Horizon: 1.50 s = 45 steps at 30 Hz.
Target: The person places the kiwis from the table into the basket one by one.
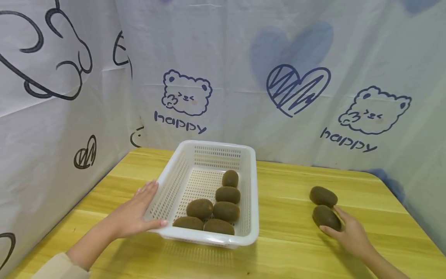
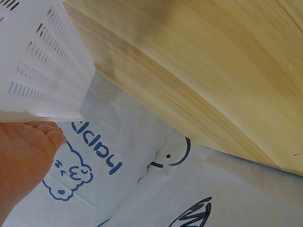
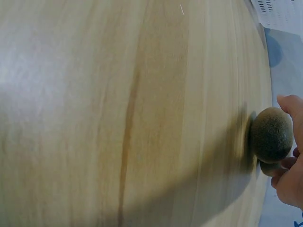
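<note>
A white plastic basket (image 1: pixel 253 186) with slotted walls holds several brown kiwis (image 1: pixel 226 211), gathered along its right and front sides. My left hand (image 1: pixel 134 213) rests against the basket's left rim with its fingers extended; the thumb lies on the near corner. In the left wrist view, that hand (image 2: pixel 28 156) is right at the rim. To the right of the basket, two kiwis are on the table. My right hand (image 1: pixel 352 234) grips the nearer kiwi (image 1: pixel 325 217) between thumb and fingers. The farther kiwi (image 1: pixel 323 196) sits just behind it, partly hidden in the right wrist view.
Everything stands on a yellow wood-grain table (image 1: pixel 285 248). A white cloth (image 1: pixel 237 104) printed with bears and hearts hangs behind the table's far edge and along its left side. The basket occupies the middle of the table.
</note>
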Available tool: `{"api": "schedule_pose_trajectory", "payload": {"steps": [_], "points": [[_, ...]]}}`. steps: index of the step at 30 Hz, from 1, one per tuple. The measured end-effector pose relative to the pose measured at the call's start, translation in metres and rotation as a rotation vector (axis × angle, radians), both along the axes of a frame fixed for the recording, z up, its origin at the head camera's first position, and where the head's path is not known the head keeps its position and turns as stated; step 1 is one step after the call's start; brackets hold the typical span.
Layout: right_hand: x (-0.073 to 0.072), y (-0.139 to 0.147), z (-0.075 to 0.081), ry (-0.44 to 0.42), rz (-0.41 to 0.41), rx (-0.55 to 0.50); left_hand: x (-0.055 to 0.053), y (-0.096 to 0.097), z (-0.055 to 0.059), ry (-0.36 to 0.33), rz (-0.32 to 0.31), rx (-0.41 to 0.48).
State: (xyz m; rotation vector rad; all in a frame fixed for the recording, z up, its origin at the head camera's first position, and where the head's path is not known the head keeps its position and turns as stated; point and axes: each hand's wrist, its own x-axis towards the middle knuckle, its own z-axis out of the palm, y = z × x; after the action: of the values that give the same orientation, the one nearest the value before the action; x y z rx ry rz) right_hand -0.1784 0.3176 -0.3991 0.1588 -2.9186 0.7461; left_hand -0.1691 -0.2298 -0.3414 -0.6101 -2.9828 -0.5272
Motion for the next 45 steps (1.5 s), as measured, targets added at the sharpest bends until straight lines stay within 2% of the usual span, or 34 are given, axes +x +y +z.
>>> {"api": "schedule_pose_trajectory", "payload": {"steps": [4, 14, 23, 30, 37, 45], "points": [[-0.0007, -0.0007, 0.0006, -0.074, -0.044, -0.029, 0.0003, 0.0000, 0.0008, 0.004, -0.007, 0.005], [-0.0046, -0.0019, -0.0036, -0.161, -0.088, -0.040, -0.0004, -0.0002, 0.0006, 0.001, -0.003, 0.013], [-0.0048, 0.0010, -0.0059, -0.170, -0.124, -0.051, 0.0000, 0.0003, 0.0033, 0.000, -0.006, 0.007], [-0.0060, 0.0021, -0.0073, -0.144, -0.130, -0.056, 0.0001, 0.0000, 0.0021, -0.005, -0.003, 0.002], [-0.0096, 0.0046, -0.0039, -0.173, -0.139, -0.089, 0.0003, 0.0009, 0.0010, -0.014, 0.002, 0.008], [-0.0099, 0.0031, -0.0003, -0.169, -0.139, -0.093, 0.0009, 0.0001, 0.0007, -0.003, 0.000, 0.007]]}}
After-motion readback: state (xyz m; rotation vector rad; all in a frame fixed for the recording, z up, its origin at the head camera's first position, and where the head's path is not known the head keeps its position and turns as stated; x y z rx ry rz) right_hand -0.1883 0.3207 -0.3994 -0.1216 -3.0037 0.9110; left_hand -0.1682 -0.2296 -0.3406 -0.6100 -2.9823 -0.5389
